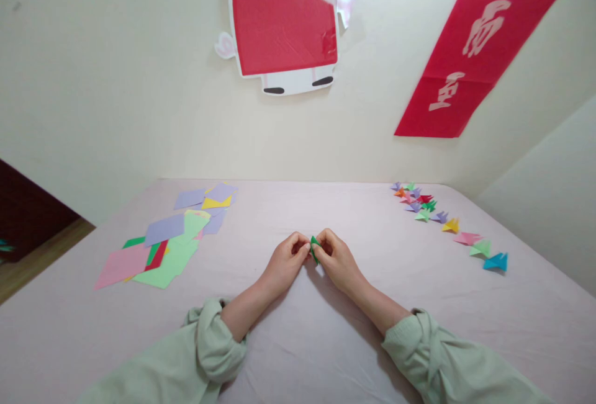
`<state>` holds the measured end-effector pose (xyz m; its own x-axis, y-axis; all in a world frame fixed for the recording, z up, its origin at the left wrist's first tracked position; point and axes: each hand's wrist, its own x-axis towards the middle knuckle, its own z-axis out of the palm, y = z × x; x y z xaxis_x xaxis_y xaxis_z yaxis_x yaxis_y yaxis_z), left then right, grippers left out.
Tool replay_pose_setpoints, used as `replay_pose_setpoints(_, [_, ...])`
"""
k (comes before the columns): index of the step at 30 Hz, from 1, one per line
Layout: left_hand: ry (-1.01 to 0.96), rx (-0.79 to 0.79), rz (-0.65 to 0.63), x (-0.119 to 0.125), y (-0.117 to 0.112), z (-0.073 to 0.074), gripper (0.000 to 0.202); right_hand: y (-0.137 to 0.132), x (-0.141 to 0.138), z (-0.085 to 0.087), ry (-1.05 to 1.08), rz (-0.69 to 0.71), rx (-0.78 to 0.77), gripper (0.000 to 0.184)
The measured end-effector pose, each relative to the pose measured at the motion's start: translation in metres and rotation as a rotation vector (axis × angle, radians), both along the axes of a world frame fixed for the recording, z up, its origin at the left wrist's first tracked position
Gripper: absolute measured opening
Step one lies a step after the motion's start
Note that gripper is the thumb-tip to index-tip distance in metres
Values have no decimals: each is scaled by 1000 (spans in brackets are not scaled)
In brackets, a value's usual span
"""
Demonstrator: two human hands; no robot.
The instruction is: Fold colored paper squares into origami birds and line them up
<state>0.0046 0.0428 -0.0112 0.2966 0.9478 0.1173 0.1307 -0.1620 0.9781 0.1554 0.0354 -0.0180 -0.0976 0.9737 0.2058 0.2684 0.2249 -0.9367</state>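
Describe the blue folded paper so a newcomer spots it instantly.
On the pale pink tablecloth, right of the right hand, small folded papers form a slanting line. The blue folded paper sits at its near end, the only bright blue one.

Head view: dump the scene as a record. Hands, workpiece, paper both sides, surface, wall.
workpiece: green folded paper
right hand: pinching it
left hand: at its left edge, grip unclear
picture left: loose flat sheets, overlapping, several colors
picture right: line of small folded pieces, several colors
surface: pale pink cloth
wall: red cutout, red banner
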Motion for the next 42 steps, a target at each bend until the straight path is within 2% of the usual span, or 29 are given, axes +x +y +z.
replay_pose_setpoints(11, [5,-13,17,1,0,9,24,-3,0,7,32,28,-3,18])
replay_pose_setpoints(26, [11,-4,15,1,-1,8,19,-2,-1,8,4,6,-10,26])
replay_pose_setpoints(36, [4,18,11,-1,2,1,14,-3,1,8,10,65,-5,23])
replay_pose_setpoints(42, [-71,-53,26,0,1,6,15,-4,0,9,14,85,-23,20])
